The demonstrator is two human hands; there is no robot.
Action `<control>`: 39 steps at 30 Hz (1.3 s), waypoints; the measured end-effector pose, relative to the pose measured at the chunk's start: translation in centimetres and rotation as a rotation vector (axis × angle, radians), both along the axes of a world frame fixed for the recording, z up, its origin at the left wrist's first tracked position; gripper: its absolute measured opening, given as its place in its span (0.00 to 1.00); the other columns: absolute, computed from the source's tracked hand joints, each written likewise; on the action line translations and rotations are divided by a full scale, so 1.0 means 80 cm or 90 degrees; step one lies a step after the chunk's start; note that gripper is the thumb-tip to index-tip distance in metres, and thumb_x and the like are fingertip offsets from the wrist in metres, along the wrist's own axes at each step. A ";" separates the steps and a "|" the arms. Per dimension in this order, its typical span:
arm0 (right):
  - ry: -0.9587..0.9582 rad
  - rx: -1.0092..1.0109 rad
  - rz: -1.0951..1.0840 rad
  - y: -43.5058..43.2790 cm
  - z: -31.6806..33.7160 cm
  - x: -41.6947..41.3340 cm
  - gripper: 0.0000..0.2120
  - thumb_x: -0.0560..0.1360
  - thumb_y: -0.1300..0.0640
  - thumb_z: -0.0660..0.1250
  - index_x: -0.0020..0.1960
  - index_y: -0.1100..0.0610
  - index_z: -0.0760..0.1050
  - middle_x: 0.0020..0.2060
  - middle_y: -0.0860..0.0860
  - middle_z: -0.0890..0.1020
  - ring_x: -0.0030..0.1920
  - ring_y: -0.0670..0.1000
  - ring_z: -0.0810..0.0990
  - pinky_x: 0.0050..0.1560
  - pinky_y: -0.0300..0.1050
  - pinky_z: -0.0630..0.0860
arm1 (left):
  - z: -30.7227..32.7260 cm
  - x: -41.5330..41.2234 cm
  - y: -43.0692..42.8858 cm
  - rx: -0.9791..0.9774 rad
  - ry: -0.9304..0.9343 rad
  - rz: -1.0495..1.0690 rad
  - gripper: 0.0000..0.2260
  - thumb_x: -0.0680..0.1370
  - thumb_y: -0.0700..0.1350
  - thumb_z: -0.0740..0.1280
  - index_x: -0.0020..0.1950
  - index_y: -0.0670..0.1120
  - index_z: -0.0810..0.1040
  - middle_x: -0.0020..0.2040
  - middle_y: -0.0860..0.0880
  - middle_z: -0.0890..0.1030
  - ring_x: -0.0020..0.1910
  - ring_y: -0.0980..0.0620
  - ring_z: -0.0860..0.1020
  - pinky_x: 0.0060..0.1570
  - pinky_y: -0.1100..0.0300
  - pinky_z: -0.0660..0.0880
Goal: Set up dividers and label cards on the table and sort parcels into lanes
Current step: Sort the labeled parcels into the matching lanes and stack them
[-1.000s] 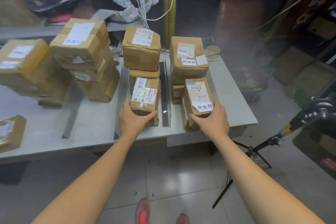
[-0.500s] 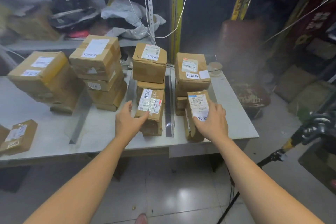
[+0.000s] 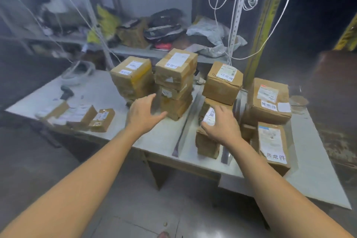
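A short stack of taped cardboard parcels (image 3: 207, 142) stands at the near end of the middle lane on the sorting table (image 3: 92, 91), fenced in by two metal strips, the left divider (image 3: 180, 137) and the right divider (image 3: 225, 153). The person's right hand (image 3: 222, 124) lies over the stack's labelled top, fingers straight and close together, thumb out to the side. It looks like a steadying press rather than a grip, though blur hides the exact contact. The left hand (image 3: 144, 114) holds nothing, fingers spread and thumb wide, just short of the tall three-box stack (image 3: 175, 91) in the next lane, seemingly poised to square it up. In the right lane a front parcel (image 3: 272, 141) carries a handwritten label card (image 3: 275, 157) turned toward the table's near edge, presumably so the lane reads at a glance. Several small parcels (image 3: 102, 120) lie loose at the far left, apparently unsorted. Cluttered shelving (image 3: 154, 50) stands behind.
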State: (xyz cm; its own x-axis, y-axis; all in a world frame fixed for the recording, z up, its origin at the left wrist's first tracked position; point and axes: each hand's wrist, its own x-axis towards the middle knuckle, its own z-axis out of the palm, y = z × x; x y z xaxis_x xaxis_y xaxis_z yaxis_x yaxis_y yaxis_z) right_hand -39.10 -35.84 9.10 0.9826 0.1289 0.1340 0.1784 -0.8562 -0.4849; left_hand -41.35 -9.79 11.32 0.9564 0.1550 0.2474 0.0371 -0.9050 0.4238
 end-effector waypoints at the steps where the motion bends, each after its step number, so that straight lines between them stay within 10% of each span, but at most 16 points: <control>1: -0.007 0.001 0.031 0.022 0.004 0.003 0.33 0.74 0.42 0.69 0.74 0.53 0.66 0.70 0.52 0.72 0.69 0.55 0.68 0.67 0.53 0.69 | 0.004 -0.005 0.018 0.010 0.002 0.020 0.37 0.72 0.62 0.72 0.75 0.46 0.67 0.70 0.46 0.74 0.68 0.45 0.72 0.65 0.47 0.72; 22: -0.009 -0.104 0.174 0.503 0.012 0.032 0.30 0.76 0.44 0.65 0.75 0.52 0.64 0.71 0.51 0.70 0.69 0.55 0.68 0.61 0.53 0.73 | -0.023 -0.049 0.514 0.099 0.075 0.209 0.31 0.74 0.59 0.69 0.72 0.46 0.69 0.69 0.47 0.74 0.69 0.47 0.70 0.67 0.51 0.66; 39: 0.140 -0.058 0.152 0.678 -0.109 0.155 0.30 0.75 0.45 0.67 0.74 0.52 0.65 0.71 0.51 0.70 0.71 0.53 0.67 0.61 0.51 0.72 | -0.126 0.078 0.643 0.050 0.147 0.181 0.29 0.70 0.61 0.70 0.65 0.47 0.74 0.62 0.49 0.77 0.60 0.46 0.75 0.50 0.54 0.72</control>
State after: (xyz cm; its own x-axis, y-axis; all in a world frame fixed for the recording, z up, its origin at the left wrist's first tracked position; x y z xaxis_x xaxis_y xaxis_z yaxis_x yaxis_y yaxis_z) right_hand -26.66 18.40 0.41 0.9272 0.3607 -0.1007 0.2788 -0.8445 -0.4573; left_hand -35.11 41.68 1.22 0.9100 0.4113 0.0516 0.3778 -0.8743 0.3047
